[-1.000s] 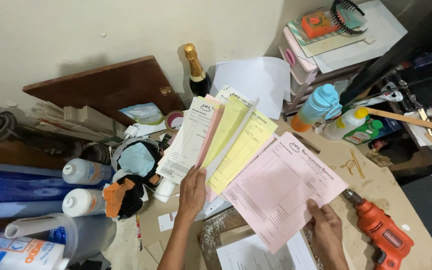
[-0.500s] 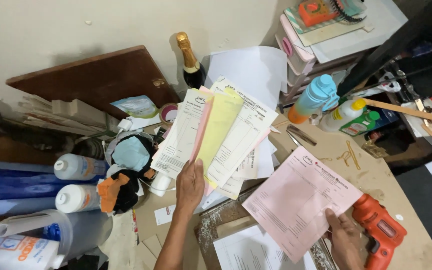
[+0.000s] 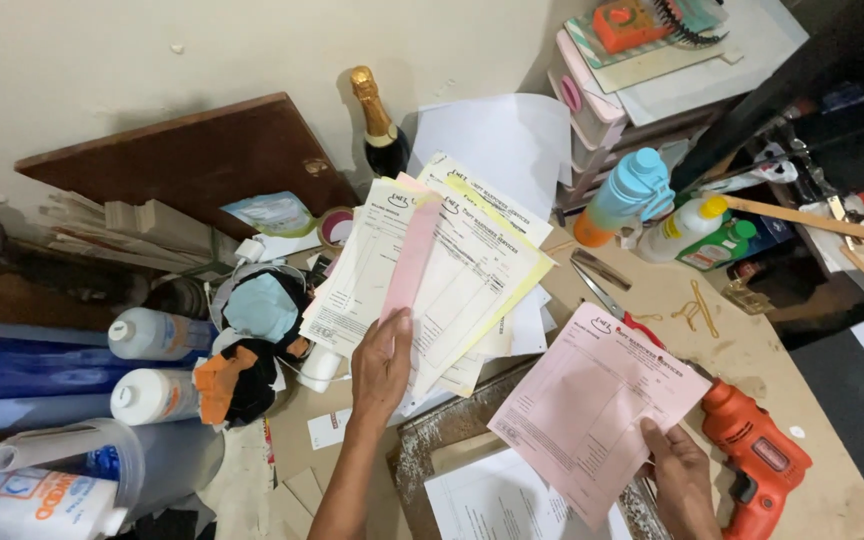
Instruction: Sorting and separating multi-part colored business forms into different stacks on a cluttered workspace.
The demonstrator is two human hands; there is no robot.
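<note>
My left hand (image 3: pixel 382 365) holds up a fanned stack of printed forms (image 3: pixel 452 265), white and yellow sheets with one pink sheet folded over the front. My right hand (image 3: pixel 679 470) grips a single pink form (image 3: pixel 592 405) by its lower right edge, low over the table and apart from the stack. An orange power drill (image 3: pixel 755 450) lies just right of that hand. Loose white papers lie under the stack.
A dark bottle with gold foil (image 3: pixel 382 130) stands by the wall beside a brown board (image 3: pixel 192 160). A blue and orange bottle (image 3: pixel 627 195), a green cleaner bottle (image 3: pixel 707 235) and pliers (image 3: pixel 602 285) sit on the right. Rolled sheets and white bottles (image 3: pixel 152 335) crowd the left.
The pink form in my right hand has moved down and right, away from the stack. The left hand's stack has fanned out, with a pink sheet now folded in front.
</note>
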